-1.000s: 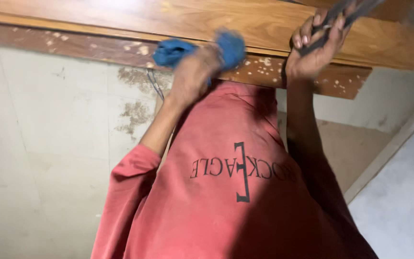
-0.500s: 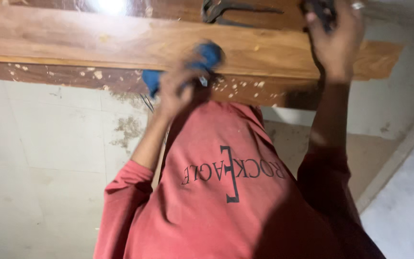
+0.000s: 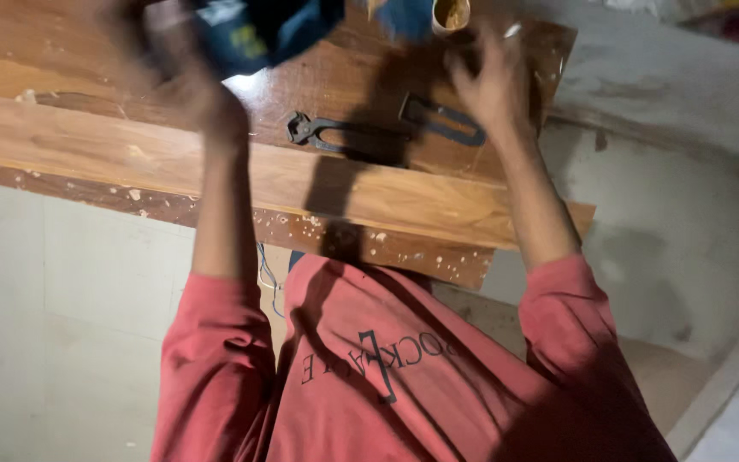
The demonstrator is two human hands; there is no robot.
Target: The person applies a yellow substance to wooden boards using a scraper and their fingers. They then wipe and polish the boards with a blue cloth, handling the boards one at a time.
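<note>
Wearing red sleeves, reaching up over a wooden board (image 3: 215, 154). Left hand (image 3: 186, 64), blurred, closed around a blue cloth (image 3: 258, 30). Right hand (image 3: 493, 81), fingers spread loosely, holding nothing, just above the pincers (image 3: 378, 133) lying flat on the board. Farther off, a small cup (image 3: 451, 13).

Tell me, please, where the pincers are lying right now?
In the head view, the pincers lie on the wooden board, centre frame, just below the right hand.

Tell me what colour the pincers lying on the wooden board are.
The pincers are dark grey metal, seen in the head view, lying by the right hand.
</note>
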